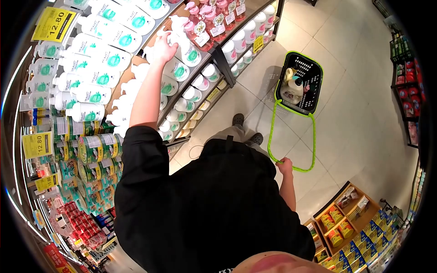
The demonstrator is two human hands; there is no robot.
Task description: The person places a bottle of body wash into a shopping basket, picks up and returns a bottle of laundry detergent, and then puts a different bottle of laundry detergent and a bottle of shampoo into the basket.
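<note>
My left hand (165, 48) reaches over the shelf at upper left, its fingers curled around the top of a white pump bottle (189, 52) with a round green label. More white bottles of the same kind stand beside it, and pink pump bottles (211, 25) are just beyond. My right hand (285, 165) is closed on the bright green handle (314, 141) of a black shopping basket (311, 86). That basket rests on the floor, with a pale bottle (292, 91) and other items inside that I cannot make out fully.
Rows of white bottles with green labels (109, 57) fill the left shelving, above green tins (91, 148). Yellow price tags (54, 23) hang at its edge. A wooden display (359, 209) with yellow packs is at lower right. Red goods line a shelf (405, 86) at far right.
</note>
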